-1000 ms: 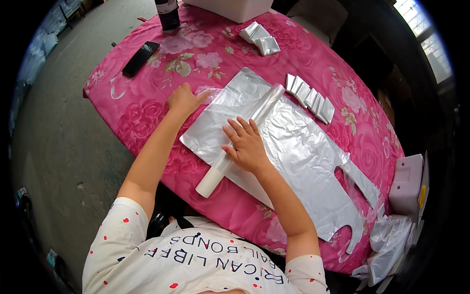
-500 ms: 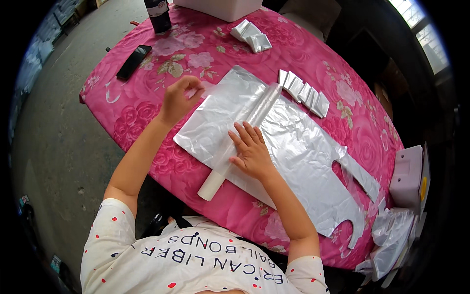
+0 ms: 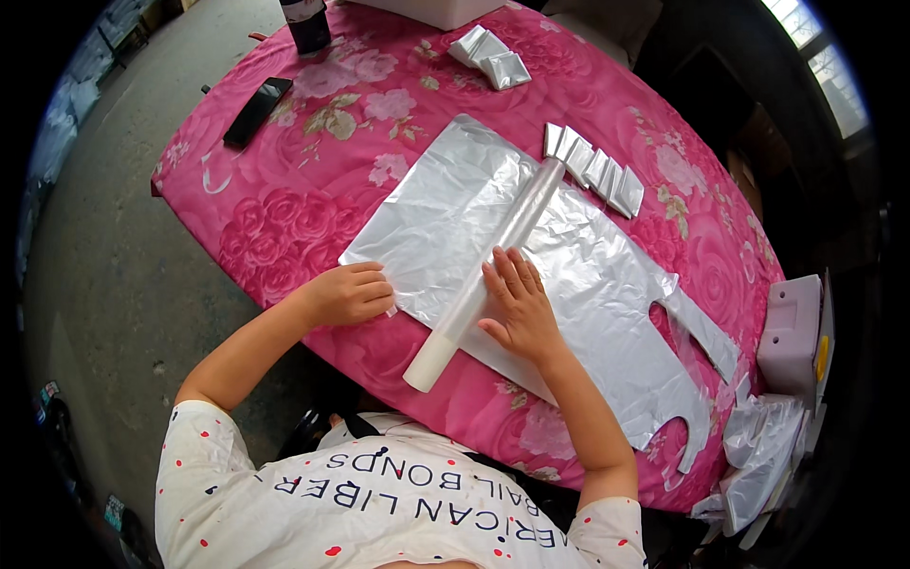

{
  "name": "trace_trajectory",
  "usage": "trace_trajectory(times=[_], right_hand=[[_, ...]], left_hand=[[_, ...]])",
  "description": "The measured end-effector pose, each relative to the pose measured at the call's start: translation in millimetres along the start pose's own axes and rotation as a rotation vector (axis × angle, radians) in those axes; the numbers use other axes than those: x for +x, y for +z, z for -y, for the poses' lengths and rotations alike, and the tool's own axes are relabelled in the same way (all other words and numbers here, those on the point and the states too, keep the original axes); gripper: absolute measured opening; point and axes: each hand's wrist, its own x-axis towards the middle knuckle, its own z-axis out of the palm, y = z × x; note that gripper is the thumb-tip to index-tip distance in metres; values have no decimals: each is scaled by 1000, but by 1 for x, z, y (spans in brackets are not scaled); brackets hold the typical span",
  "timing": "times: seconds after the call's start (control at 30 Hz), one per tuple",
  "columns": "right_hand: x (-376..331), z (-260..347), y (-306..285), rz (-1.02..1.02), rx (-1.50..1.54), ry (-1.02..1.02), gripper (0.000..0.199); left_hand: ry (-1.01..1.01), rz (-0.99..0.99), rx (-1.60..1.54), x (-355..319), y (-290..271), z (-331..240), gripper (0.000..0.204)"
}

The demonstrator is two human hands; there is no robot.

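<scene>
- Resting over the left edge of the bags [image 3: 592,275]: left hand [image 3: 351,292], palm down, fingers curled; whether they pinch anything cannot be told.
- Lying flat on the roll [image 3: 523,211] and the bags: right hand [image 3: 521,308], fingers extended, grasping nothing.
- Roll: clear film, whitish at one end; set aslant across the bags, passing between the hands, the whitish end nearer the person than the right hand, the other end beyond it.
- Bags: silvery, flat, creased; under the right hand and out to its right, with curved cut-outs there.
- Row of packets [image 3: 597,171]: silvery, folded; beyond the right hand, near the roll's far end.
- Packets [image 3: 488,55]: a second group, farther beyond the right hand.
- Phone [image 3: 257,112]: black; well beyond the left hand.
- Cloth [image 3: 275,228]: pink, floral; beneath both hands' work.
- Bin [image 3: 790,327]: pale, well to the right hand's right.
</scene>
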Motion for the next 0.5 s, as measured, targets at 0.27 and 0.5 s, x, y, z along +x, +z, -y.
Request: trace_trajectory(times=[0.27,0.5], right_hand=[[112,41,35,97,-56,-52,59],[171,84,71,-504,71,362,63]], left_hand=[[-484,-193,-247,-31,-14,-43,16],[-1303,-45,-233,0,-15,-90,76]])
